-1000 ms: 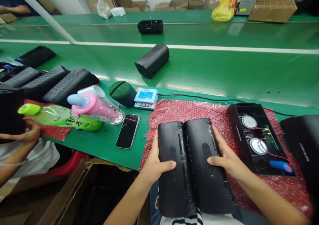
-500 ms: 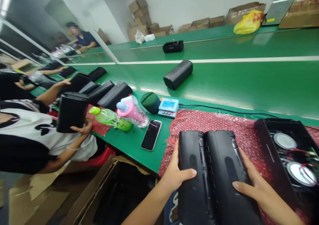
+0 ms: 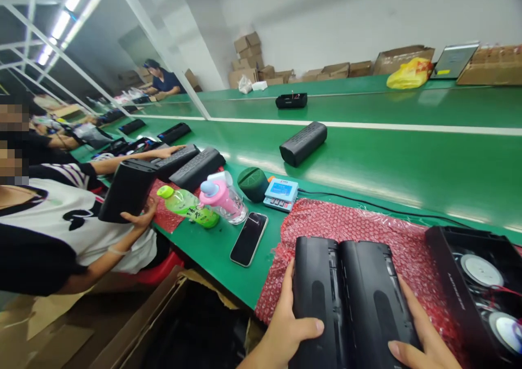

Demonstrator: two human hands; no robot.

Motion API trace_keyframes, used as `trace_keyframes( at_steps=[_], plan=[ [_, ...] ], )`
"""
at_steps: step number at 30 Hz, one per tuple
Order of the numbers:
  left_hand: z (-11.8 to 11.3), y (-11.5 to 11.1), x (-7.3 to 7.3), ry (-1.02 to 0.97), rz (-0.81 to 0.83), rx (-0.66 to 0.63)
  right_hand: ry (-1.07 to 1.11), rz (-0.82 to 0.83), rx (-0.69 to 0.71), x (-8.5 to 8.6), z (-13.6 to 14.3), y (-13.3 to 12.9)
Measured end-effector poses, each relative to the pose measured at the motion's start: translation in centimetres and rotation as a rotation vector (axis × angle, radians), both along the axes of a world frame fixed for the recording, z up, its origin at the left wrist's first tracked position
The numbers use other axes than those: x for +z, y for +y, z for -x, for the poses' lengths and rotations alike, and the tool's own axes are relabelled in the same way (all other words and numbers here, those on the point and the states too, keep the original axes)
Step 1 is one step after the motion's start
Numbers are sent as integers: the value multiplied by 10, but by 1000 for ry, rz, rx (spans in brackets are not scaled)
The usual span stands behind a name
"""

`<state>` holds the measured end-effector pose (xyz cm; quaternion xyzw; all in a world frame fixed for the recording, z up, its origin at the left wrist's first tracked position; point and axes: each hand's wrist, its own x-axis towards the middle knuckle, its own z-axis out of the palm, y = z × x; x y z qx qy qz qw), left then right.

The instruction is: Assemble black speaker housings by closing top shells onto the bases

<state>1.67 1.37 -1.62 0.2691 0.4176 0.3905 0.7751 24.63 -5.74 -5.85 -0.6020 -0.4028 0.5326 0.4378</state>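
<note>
Two long black plastic speaker housings lie side by side in front of me, their inner edges nearly touching. My left hand point(image 3: 299, 325) grips the left speaker housing point(image 3: 316, 271), thumb across its face and fingers along its outer side. On the right speaker housing point(image 3: 369, 276), my right hand point(image 3: 422, 331) is closed the same way. Their lower ends run out of the bottom of the view. Beneath and behind them is red bubble wrap point(image 3: 326, 222). To the right stands an open speaker case point(image 3: 444, 282) with round white-backed drivers and red wires showing.
A phone point(image 3: 249, 239), a blue-screened device point(image 3: 281, 190) with a cable, a green round speaker point(image 3: 252, 184) and drink bottles point(image 3: 191, 208) sit left. A co-worker point(image 3: 93, 211) there holds a black housing. More speakers rest on the green bench point(image 3: 367, 162). An open carton point(image 3: 171, 303) is below.
My view has tilted up, so the bench things appear lower. Both hands keep their hold on the housings. The co-worker's far hand has come to rest on a speaker on the bench.
</note>
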Motion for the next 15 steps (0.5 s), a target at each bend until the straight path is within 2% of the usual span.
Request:
trace_keyframes(
  at_steps=[9,15],
  plan=[
    [-4,4,-1,208,26,68,22,-54,-48,17,2,3],
    [-4,8,2,245,-5,5,87,-33,-84,26,6,3]
  ],
)
